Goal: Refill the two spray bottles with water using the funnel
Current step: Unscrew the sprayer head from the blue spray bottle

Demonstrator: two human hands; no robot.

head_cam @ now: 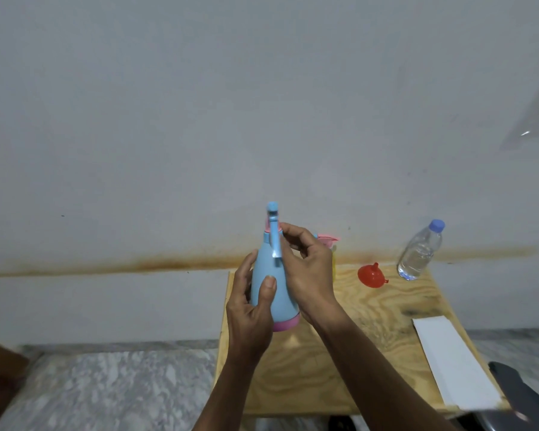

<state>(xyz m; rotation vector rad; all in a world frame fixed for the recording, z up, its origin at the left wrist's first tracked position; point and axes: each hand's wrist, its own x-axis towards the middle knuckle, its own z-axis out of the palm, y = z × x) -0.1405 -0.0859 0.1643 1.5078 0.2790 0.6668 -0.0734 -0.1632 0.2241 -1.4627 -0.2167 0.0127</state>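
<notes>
left hand (pixel 252 301) wraps the body of the blue spray bottle (pixel 273 287), thumb across its front, holding it above the plywood table (pixel 324 368), apparently to steady it. right hand (pixel 305 269) pinches the collar below the spray head, probably to unscrew it. second spray bottle (pixel 328 242), mostly hidden behind that hand. red funnel (pixel 371 275) lies near the capped water bottle (pixel 419 250), both within reach for filling. white sheet (pixel 458 362) at right edge.

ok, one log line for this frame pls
left hand: holds blue spray bottle body | right hand: at its neck | funnel, water bottle: on table
</notes>
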